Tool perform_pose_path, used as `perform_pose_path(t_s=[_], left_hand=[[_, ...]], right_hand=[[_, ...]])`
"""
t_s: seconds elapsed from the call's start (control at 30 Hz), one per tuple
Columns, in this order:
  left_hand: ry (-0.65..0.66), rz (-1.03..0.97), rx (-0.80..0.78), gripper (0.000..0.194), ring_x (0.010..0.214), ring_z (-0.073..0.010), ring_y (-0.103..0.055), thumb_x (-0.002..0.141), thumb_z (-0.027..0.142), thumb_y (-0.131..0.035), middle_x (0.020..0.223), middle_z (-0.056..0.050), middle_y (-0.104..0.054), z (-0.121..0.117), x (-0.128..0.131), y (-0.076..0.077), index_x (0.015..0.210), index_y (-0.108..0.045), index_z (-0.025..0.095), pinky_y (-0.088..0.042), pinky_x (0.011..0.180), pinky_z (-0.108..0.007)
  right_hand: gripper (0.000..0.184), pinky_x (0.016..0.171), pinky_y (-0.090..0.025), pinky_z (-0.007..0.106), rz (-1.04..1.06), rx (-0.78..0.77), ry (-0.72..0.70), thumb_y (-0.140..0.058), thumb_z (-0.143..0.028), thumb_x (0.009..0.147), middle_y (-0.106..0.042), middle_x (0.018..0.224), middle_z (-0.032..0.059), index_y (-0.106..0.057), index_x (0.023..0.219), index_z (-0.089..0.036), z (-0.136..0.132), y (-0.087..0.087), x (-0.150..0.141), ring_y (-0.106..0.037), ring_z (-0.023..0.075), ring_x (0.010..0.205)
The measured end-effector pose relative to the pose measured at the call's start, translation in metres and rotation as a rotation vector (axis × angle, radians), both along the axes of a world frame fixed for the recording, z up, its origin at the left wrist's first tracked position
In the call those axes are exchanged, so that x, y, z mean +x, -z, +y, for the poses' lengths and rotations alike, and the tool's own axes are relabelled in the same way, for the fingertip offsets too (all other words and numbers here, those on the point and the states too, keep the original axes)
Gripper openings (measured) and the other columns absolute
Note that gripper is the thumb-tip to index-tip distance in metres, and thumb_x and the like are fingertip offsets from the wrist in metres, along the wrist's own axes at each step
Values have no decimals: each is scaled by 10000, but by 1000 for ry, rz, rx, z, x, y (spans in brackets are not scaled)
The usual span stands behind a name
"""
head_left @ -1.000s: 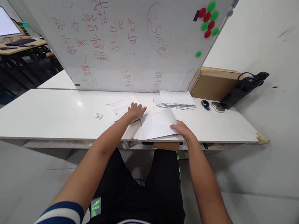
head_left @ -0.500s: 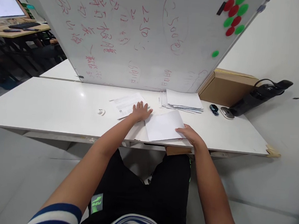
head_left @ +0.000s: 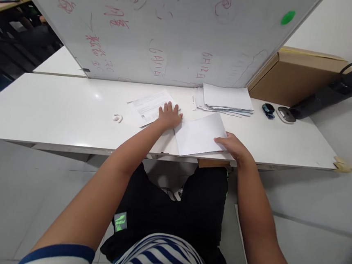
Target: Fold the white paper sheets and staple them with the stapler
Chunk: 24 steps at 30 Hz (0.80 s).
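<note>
On tabletop (head_left: 57, 109): 1 white paper (head_left: 198, 136), 1 printed sheet (head_left: 150, 106), 1 paper stack (head_left: 228, 97) counted. White paper is placed just right of frame centre, between left hand (head_left: 169, 116), laid spread on printed sheet, and right hand (head_left: 233, 145), by which its right edge is pinched.

Our white desk (head_left: 63, 114) bears printed papers (head_left: 149, 106), a paper stack (head_left: 228, 97), a cardboard box (head_left: 291, 80), a mouse (head_left: 286, 114) and perhaps a watch (head_left: 268, 109).

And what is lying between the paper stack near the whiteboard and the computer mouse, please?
In the head view, a small dark object, perhaps a watch, lies between the paper stack and the computer mouse.
</note>
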<state>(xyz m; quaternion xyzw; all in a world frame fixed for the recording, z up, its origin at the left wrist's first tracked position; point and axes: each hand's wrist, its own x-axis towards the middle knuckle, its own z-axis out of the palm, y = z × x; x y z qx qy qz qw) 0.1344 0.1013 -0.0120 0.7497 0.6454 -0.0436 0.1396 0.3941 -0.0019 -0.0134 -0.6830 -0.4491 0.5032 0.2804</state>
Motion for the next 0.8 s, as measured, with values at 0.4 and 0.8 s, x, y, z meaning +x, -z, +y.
perform_pose_path(t_s=[0.4, 0.8], left_hand=[[3, -18, -24, 728, 1440, -298, 50, 897, 583, -119, 1583, -71, 33, 0, -1, 0, 1513, -81, 198, -14, 1147, -507], [8, -39, -11, 735, 1441, -303, 38, 898, 600, -128, 1582, -80, 22, -2, -2, -3, 1510, -101, 194, -23, 1147, -514]], right_hand=[[432, 574, -492, 241, 25, -9, -13, -678, -243, 660, -686, 977, 108, -602, 1063, -107, -3, -4, 0, -632, 194, 735], [431, 594, -482, 240, 18, 6, -4, -689, -255, 665, -693, 984, 106, -613, 1064, -109, -1, 0, 2, -632, 199, 741]])
